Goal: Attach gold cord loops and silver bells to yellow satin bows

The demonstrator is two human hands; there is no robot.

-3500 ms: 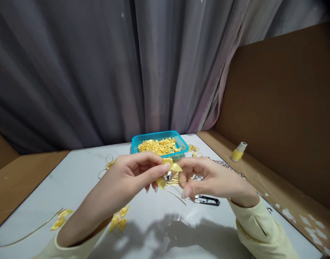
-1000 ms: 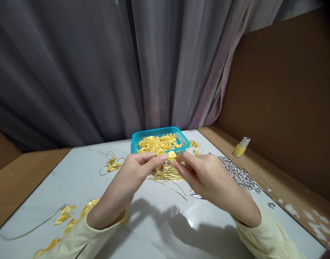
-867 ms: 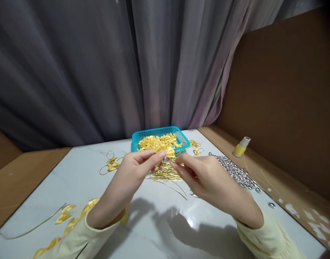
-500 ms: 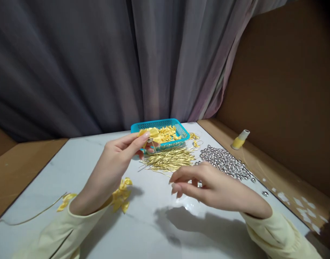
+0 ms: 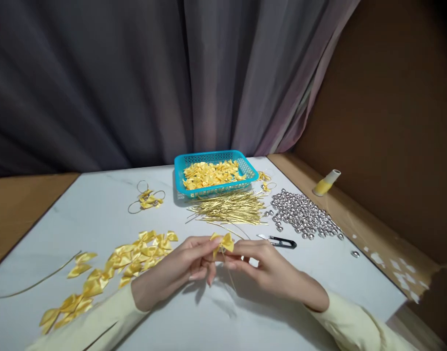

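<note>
A yellow ribbon bow [image 5: 226, 242] is pinched between the thumb and fingers of my left hand [image 5: 188, 261]. From just beneath the bow a thin gold wire [image 5: 231, 279] hangs down. My right hand [image 5: 267, 263] is closed beside it, fingertips at the wire under the bow. Exactly how those fingers grip is partly hidden. Several loose yellow bows [image 5: 117, 258] lie left of my left hand. Beyond both hands is a pile of gold wire pieces [image 5: 230, 207].
A blue basket [image 5: 178, 173] of yellow bows stands at the back. Silver beads [image 5: 303, 214] are heaped to the right, near thread snips [image 5: 281, 242]. Looped bows [image 5: 149, 200] lie back left. A spool of yellow thread [image 5: 325, 184] stands on the right ledge.
My left hand has come down and right with the bow, and my right hand has closed in beside it. The loose bows and the snips now show.
</note>
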